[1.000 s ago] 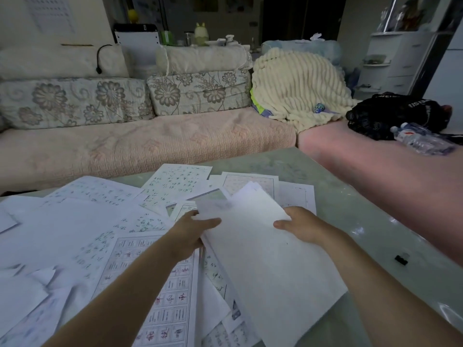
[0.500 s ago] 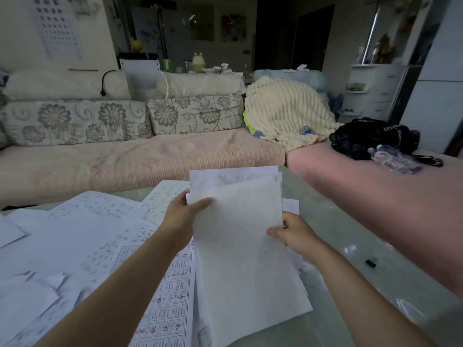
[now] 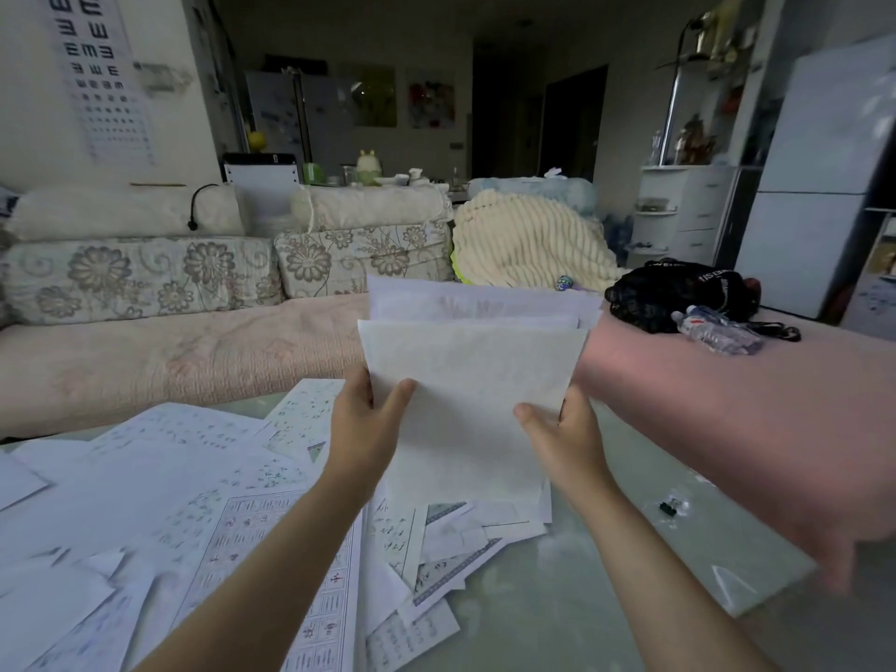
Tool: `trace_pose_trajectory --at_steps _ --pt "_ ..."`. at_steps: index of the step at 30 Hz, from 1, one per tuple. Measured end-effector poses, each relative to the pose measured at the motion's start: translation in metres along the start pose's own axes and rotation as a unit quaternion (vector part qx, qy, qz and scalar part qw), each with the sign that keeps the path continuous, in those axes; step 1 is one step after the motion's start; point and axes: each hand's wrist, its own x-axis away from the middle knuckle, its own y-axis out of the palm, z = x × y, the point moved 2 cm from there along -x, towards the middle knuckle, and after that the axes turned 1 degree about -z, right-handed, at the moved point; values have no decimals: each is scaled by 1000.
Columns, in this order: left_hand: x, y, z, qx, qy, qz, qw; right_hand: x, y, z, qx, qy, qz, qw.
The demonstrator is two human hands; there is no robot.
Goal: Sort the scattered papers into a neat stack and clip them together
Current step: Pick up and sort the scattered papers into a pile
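I hold a bundle of white papers upright above the table, their top edges uneven. My left hand grips the bundle's left edge, thumb on the front sheet. My right hand grips the right edge the same way. Many more printed sheets lie scattered flat over the left and middle of the glass table, some overlapping under the bundle. A small black binder clip lies alone on the table to the right of my right hand.
A pink-covered sofa with floral cushions runs along the far side of the table. Its right arm juts close to the table's right edge. On it sit a black bag and a plastic bottle.
Both hands have lifted the bundle off the table from lying flat to standing upright. The view has tilted up toward the room.
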Motion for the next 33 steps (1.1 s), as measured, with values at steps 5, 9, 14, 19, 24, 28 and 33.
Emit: trace_pose_trajectory --at_steps 5,9,14,19,24,28,33 --pt "20 1 -26 -90 -27 -11 996 7 -1 20 -4 72 -20 997" --pt "23 6 -27 -107 -24 -27 994 5 0 24 10 79 -34 996" --pt "26 12 -31 -119 -25 -13 993 3 4 24 24 81 -37 996" --pt "28 8 -32 -200 -38 -48 978 5 8 30 58 86 -47 993" --pt "11 -15 -9 -185 -42 -56 980 2 26 6 58 78 -38 995" --pt "2 -57 -15 -245 -100 -85 961 16 63 12 92 180 -150 968" --pt "21 -134 -65 -374 -204 -91 900 59 131 26 115 273 -295 908"
